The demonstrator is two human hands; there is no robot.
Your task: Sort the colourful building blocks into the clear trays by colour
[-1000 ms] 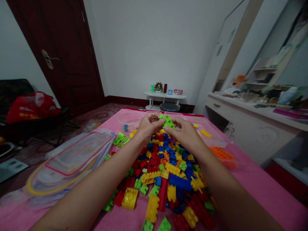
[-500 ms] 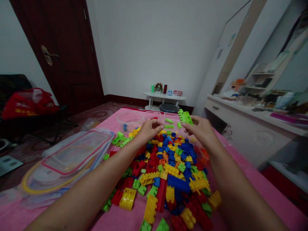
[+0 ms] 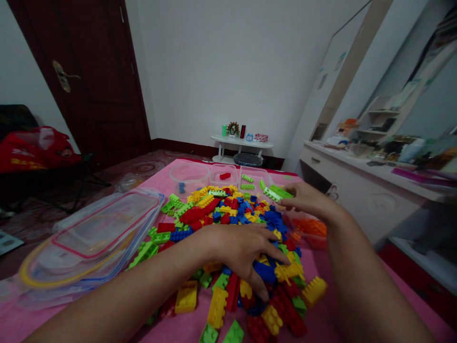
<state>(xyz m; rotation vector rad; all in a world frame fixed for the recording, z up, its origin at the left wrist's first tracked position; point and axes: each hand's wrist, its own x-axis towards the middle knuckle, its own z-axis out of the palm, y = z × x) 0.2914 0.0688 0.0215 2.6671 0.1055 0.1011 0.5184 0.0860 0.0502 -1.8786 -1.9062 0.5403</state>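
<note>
A big heap of building blocks (image 3: 228, 214) in red, yellow, blue, green and orange covers the middle of the pink cloth. Over the front of it my left hand (image 3: 246, 250) is spread, fingers apart, thumb and fingers reaching down around a blue block (image 3: 264, 271). My right hand (image 3: 303, 200) pinches light green blocks (image 3: 276, 192) above the heap's far right side. Just beyond, a clear box (image 3: 254, 172) holds a few green blocks. Beside it, another clear box (image 3: 228, 169) has a red block (image 3: 224, 176), and a round clear tub (image 3: 189, 171) has a blue one (image 3: 182, 187).
Clear lids (image 3: 103, 228) with coloured rims are stacked on the left of the pink cloth (image 3: 157, 183). An orange-filled container (image 3: 310, 228) stands at the right, by my forearm. A white dresser (image 3: 342, 186) lines the right side; a small white table (image 3: 239, 141) is at the wall.
My left hand has come down and nearer from above the boxes onto the front of the heap, fingers opening. My right hand has lowered and tilted the green blocks.
</note>
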